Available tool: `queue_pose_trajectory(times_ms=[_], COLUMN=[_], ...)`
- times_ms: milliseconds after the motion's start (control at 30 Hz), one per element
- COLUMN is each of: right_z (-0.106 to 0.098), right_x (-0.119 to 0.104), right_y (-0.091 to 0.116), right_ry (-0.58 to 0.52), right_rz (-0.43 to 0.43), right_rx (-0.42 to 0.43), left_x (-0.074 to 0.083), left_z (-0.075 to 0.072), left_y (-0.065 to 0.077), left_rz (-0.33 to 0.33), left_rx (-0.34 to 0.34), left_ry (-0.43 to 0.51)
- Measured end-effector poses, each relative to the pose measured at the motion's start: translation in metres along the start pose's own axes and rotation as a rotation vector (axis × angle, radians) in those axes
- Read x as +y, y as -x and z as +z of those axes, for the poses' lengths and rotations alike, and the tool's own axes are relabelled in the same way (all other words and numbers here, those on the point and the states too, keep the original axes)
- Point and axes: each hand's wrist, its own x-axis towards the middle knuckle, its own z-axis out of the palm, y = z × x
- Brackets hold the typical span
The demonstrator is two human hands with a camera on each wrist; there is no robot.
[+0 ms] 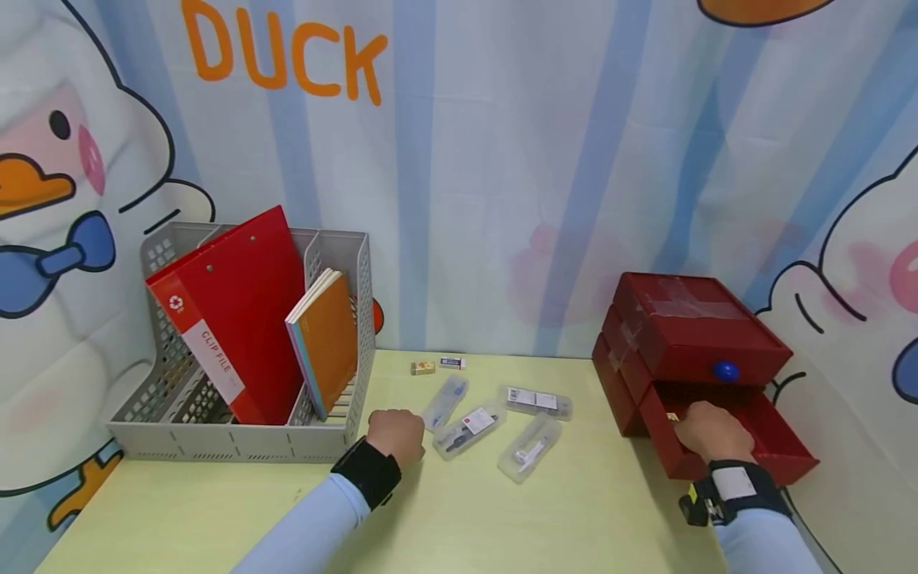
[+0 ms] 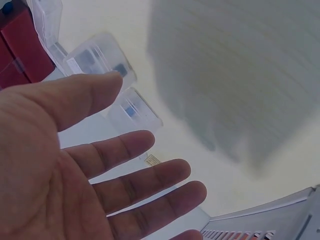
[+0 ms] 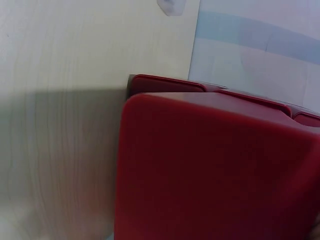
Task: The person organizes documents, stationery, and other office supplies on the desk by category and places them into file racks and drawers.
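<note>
My right hand (image 1: 715, 434) reaches into the pulled-out lower drawer (image 1: 783, 446) of a dark red drawer box (image 1: 706, 319). Its fingertips point down inside, and a small pale thing (image 1: 672, 416) shows beside them; I cannot tell whether the fingers hold anything. In the right wrist view the drawer's red front (image 3: 215, 170) fills most of the picture and hides the hand. My left hand (image 1: 397, 437) hovers over the table, fingers loosely extended and spread, its palm bare in the left wrist view. Nearest to it lies a clear plastic case (image 1: 445, 402).
More clear cases (image 1: 469, 430) with small items inside lie mid-table. Behind them are a small yellowish block (image 1: 422, 367) and a white-and-blue eraser (image 1: 453, 363). At left, a grey basket (image 1: 237, 442) holds a red clip file (image 1: 244, 319) and notebooks (image 1: 330, 343). A blue knob (image 1: 726, 371) marks the upper drawer.
</note>
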Motion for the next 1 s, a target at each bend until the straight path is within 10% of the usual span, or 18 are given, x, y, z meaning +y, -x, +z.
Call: queue_pose_trajectory(times_ms=[1000], right_z=[-0.005], right_x=[-0.027], right_y=[0.012], right_ry=[-0.010], right_rz=[0.033], right_rx=[0.162], left_x=[-0.003], left_z=[-0.002], left_y=[-0.010], left_rz=[-0.002], left_rx=[-0.032], left_ry=[0.020])
